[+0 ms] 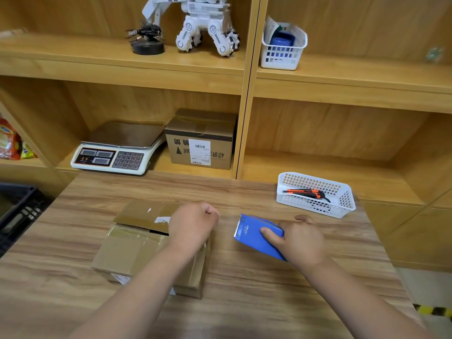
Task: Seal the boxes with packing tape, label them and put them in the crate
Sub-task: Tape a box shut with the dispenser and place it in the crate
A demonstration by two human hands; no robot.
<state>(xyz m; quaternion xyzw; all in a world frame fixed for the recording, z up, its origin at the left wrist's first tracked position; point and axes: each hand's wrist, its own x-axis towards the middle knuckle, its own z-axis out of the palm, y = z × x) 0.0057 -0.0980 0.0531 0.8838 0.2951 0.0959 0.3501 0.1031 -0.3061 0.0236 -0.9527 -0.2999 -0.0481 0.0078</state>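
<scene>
Lower centre, the cardboard box (127, 250) sits on the bench (244, 289), the left hand (193, 223) curled over its right edge, holding something or not I cannot tell, the right hand (302, 242) clasping a blue tape dispenser (256, 237) beside it.

Bright, even indoor light on my feed, apparently from overhead, with warm colours. Shadows are soft and faint: a thin one under the cardboard box (127, 253), another beside the scale (117, 155). Mild glare off the clear tape (139, 237) on the box top. Strong wide-angle bend, shelves (342, 84) curve toward the edges. White basket (305, 203) smeared on its right side, motion blur. Far corners soft. Logo on the blue tape dispenser (256, 238) stays readable.
</scene>
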